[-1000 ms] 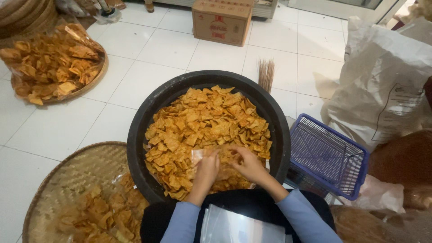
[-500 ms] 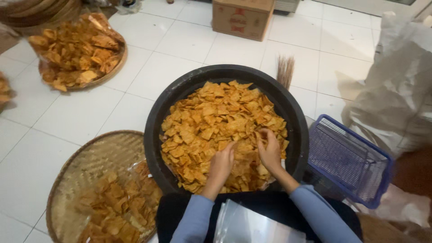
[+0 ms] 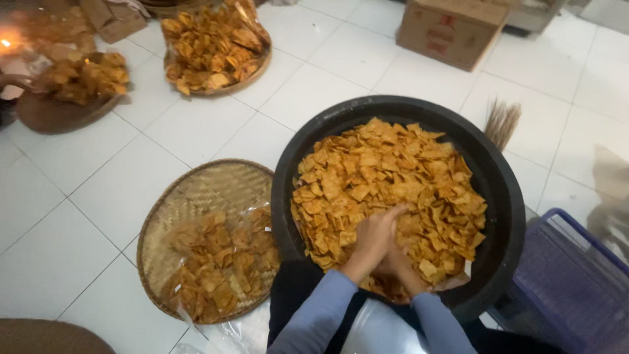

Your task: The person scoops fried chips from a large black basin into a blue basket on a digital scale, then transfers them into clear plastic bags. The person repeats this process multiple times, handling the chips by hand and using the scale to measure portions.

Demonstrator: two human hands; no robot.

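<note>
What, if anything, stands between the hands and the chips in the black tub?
Nothing visible. The left hand and right hand already rest together on the chips at the near side of the black tub.

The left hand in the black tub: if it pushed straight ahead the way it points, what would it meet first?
Probably more of the orange square chips; the left hand already rests in them, with the round black tub wall beyond.

Chips (image 3: 386,177) in basin (image 3: 504,190), woven tray (image 3: 203,190) left, basket (image 3: 576,282) right
</note>
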